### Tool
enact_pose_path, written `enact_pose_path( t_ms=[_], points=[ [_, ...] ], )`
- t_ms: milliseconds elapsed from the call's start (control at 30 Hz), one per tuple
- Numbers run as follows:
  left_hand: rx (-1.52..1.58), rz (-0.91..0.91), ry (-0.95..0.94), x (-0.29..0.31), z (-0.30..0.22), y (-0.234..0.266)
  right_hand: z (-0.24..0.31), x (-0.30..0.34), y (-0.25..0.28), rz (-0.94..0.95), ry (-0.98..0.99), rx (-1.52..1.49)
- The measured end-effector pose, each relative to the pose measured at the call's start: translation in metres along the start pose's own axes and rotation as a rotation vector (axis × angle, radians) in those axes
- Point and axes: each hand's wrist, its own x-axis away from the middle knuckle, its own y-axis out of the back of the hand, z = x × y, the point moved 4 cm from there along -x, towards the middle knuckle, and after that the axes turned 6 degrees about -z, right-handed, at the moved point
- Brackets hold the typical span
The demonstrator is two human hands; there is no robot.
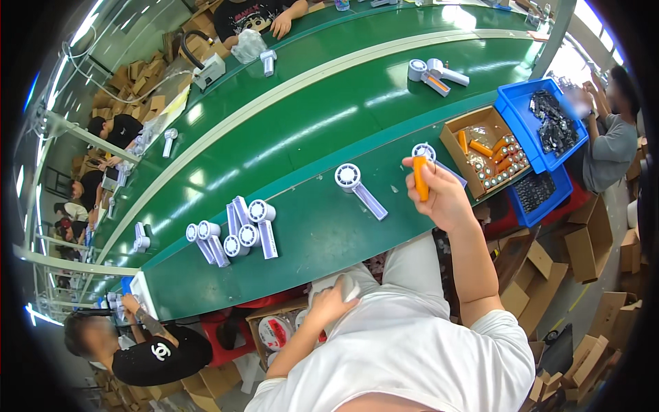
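Observation:
My right hand (pixel 443 196) is raised over the bench's near edge, its fingers closed around an orange cylindrical battery (pixel 421 182) held upright. Just behind it lies a lavender handheld fan (pixel 449 169), partly covered by the hand. Another handheld fan (pixel 360 189) rests to the left with its open handle toward me. My left hand (pixel 331 302) is low at my lap, closed around a pale rounded thing (pixel 349 287) whose kind I cannot make out. Several more fans (pixel 237 230) are grouped on the left of the green bench (pixel 309 237).
A cardboard box (pixel 453 141) of orange batteries stands at the right. Beside it are blue bins (pixel 508 110) with small black parts. More fans (pixel 436 75) lie on the green conveyor (pixel 329 123). Co-workers sit at the left (pixel 158 353), far side and right (pixel 611 147).

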Motion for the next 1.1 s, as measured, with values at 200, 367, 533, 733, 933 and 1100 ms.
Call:
enact_pose_path(
  t_ms=[200, 367, 533, 733, 933, 1100],
  points=[
    [0.709, 0.119, -0.324, 0.042, -0.025, 0.109, -0.008, 0.025, -0.025, 0.169, 0.234, 0.412],
    [1.29, -0.38, -0.44, 0.023, -0.053, 0.139, -0.02, 0.019, -0.026, 0.145, 0.344, 0.359],
    [1.13, -0.68, -0.462, 0.001, -0.082, 0.145, -0.037, 0.033, -0.042, 0.155, 0.185, 0.163],
    [0.571, -0.927, -0.645, 0.003, -0.11, 0.151, -0.046, 0.061, -0.071, 0.145, 0.492, 0.819],
    [1.478, -0.747, -0.532, -0.016, -0.084, 0.139, -0.045, 0.065, -0.074, 0.213, 0.739, 1.049],
    [0.923, -0.832, -0.634, -0.011, -0.098, 0.147, -0.04, 0.067, -0.077, 0.1, 0.748, 0.91]
  ],
)
